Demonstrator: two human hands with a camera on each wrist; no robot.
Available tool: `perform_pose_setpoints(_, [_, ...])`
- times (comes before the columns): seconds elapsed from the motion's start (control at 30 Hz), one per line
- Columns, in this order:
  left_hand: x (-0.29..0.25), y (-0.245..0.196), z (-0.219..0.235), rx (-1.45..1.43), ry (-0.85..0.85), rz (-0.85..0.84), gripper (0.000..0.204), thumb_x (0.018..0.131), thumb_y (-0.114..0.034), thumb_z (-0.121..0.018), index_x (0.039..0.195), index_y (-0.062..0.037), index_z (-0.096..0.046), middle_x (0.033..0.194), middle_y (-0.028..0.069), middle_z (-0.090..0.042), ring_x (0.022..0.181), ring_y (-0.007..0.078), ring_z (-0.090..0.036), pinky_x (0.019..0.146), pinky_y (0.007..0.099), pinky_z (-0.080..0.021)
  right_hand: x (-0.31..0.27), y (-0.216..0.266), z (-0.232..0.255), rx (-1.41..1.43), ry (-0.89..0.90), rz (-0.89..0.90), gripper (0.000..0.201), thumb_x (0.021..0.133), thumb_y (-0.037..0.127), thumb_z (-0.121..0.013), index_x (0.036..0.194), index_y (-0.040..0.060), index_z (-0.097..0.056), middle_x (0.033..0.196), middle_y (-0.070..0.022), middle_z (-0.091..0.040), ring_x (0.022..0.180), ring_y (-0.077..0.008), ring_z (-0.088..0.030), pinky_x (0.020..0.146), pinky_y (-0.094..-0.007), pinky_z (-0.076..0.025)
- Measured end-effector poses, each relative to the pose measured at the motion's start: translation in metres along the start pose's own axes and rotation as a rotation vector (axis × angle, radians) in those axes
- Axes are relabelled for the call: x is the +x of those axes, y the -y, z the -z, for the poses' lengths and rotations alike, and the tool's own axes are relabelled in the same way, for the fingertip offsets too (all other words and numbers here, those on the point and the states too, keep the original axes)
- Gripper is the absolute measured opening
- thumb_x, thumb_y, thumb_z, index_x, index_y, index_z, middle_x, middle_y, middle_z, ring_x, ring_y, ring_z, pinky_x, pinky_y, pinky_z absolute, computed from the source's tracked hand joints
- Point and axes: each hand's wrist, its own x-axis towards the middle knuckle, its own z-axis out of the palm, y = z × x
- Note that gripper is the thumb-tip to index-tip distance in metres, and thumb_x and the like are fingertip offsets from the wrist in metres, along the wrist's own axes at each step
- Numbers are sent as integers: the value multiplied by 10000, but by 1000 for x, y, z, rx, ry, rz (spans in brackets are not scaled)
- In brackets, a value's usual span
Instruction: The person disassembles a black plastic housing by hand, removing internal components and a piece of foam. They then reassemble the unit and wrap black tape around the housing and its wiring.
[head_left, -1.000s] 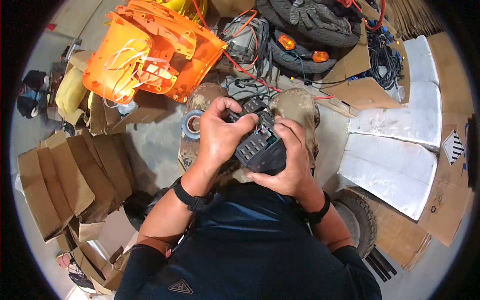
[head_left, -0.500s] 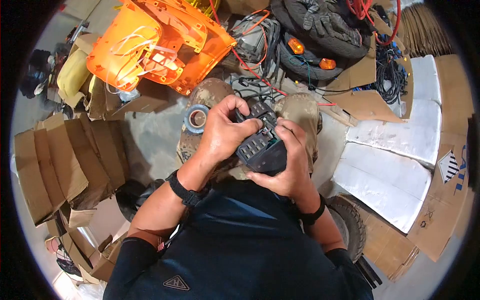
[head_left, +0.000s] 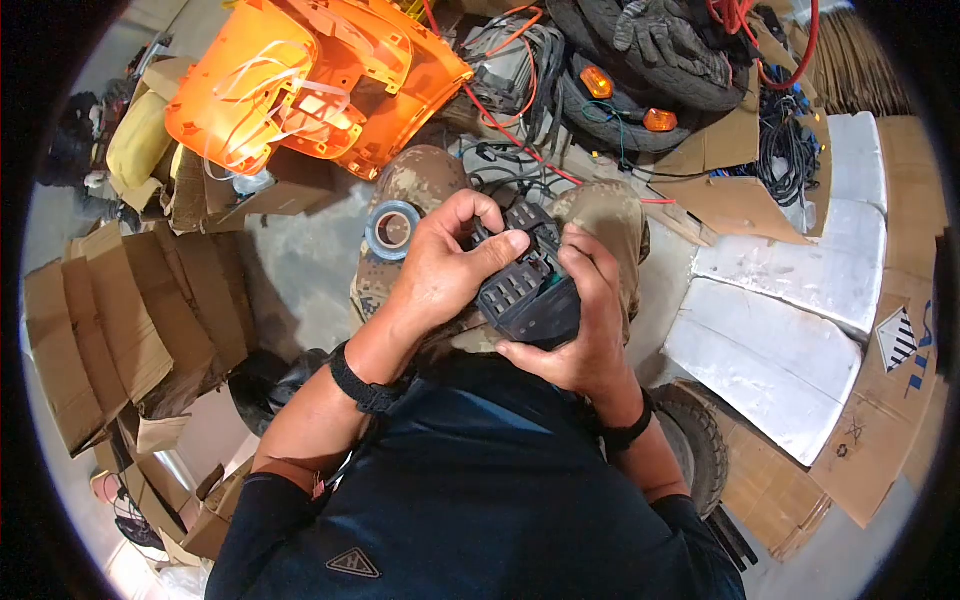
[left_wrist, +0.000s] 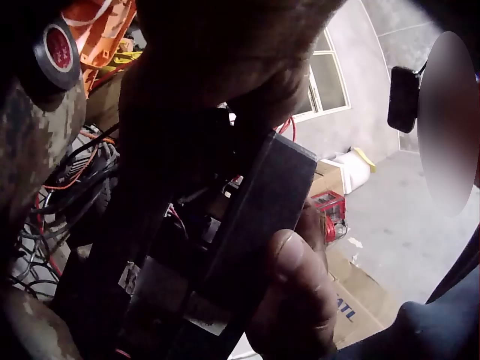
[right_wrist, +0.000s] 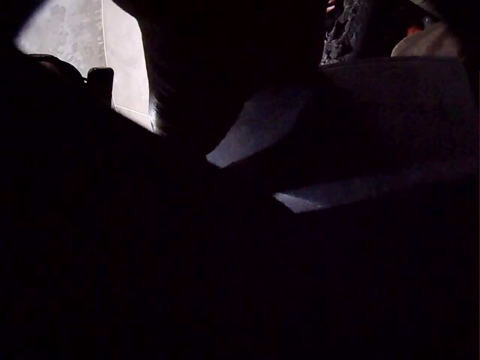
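— Where to look for the black housing (head_left: 540, 322)?
— Near the middle of the frame, between both hands and just above the dark shirt (head_left: 480, 460).
— Held how?
— Gripped from the left by the left hand (head_left: 438, 268), with thumb over the slotted top; clasped from the lower right by the right hand (head_left: 592, 335), with thumb at the bottom edge and fingers bent along the right side.
— Lying which way?
— Seems to run longest from top to bottom of the frame, slotted panels (head_left: 510, 288) toward the camera. Hard to be exact, with fingers across it.
— Closer to the open middle?
— Probably the left thumb; closer to the solid lower end, the right palm.
— And the tape roll (head_left: 372, 232)?
— Left of centre, beside the left hand.
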Motion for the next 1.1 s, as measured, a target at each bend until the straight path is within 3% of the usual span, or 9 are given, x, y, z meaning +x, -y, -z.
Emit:
perform_pose_setpoints(0.23, [-2, -1, 0, -82, -6, 37, 141, 943, -146, -723, 925, -85, -598, 849, -58, -568, 775, 40, -495, 685, 228, -426, 3, -1, 2, 2, 25, -19, 1118, 520, 215, -965, 1458, 57, -378, 1388, -275, -450, 1296, -494, -476, 1079, -556, -427])
perform_pose_setpoints(0.43, [-3, -4, 1, -52, 35, 94, 71, 939, -77, -652, 970, -80, -588, 889, -52, -569, 817, 40, -513, 733, 217, -425, 3, -1, 1, -2, 49, -12, 1137, 531, 230, -964, 1476, 58, -355, 1401, -278, -442, 1307, -493, -455, 1085, -560, -413])
perform_pose_setpoints(0.7, [-5, 0, -3, -78, 45, 5, 83, 982, -135, -651, 986, -85, -585, 903, -56, -556, 831, 42, -501, 747, 217, -421, 2, -1, -1, -16, 16, -15, 1138, 541, 232, -963, 1478, 47, -343, 1398, -282, -441, 1302, -493, -450, 1090, -560, -404])
perform_pose_setpoints(0.9, [-5, 1, -4, -122, 68, -1, 95, 998, -164, -637, 1020, -84, -590, 944, -52, -559, 887, 48, -509, 803, 230, -431, 1, -3, 2, -46, 21, -12, 1224, 527, 224, -976, 1519, 41, -283, 1433, -271, -441, 1291, -443, -471, 1081, -538, -393])
perform_pose_setpoints(1.1, [-5, 0, -5, -148, 13, 14, 119, 991, -158, -622, 1065, -65, -632, 1003, -35, -608, 926, 61, -536, 855, 239, -440, 2, -4, 4, -24, -3, -14, 1122, 541, 228, -959, 1464, 24, -354, 1389, -280, -448, 1294, -484, -464, 1082, -551, -408])
